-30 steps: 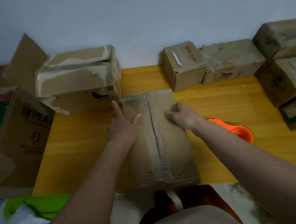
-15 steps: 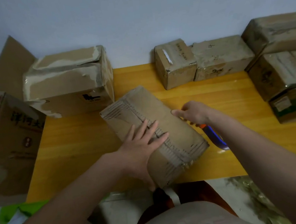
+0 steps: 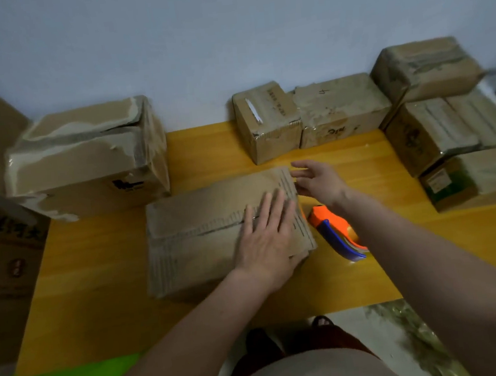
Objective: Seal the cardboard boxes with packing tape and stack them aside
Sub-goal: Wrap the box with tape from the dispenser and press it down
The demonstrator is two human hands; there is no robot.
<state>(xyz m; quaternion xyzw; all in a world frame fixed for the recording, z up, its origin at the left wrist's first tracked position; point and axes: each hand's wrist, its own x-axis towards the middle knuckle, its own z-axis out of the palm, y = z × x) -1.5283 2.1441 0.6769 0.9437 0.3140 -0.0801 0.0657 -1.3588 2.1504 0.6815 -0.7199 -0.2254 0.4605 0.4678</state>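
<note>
Hands were both laid out with straight fingers: the left hand point(image 3: 265, 234) was pressed flat on the right part of the box point(image 3: 214, 230), and the right hand point(image 3: 318, 181) was held unclenched just off that box's far right corner, grasping nothing. The yellow tabletop point(image 3: 206, 143) was crowded along its far edge, where a big torn carton point(image 3: 86, 161) was seen at the left corner and a row of sealed boxes point(image 3: 309, 115) ran toward the right corner, with a taller stack point(image 3: 447, 126) down the right edge. The box being worked lay mid-tabletop, its seam running left to right and apparently untaped. A tape dispenser point(image 3: 336, 234) was found just beside its right end, beneath the right forearm.

By judgement, the dispenser could be knocked by that forearm, or the flaps could spring up if the pressing palm were lifted before tape was applied. Open room was left mainly along the near edge and between box and right stack.
</note>
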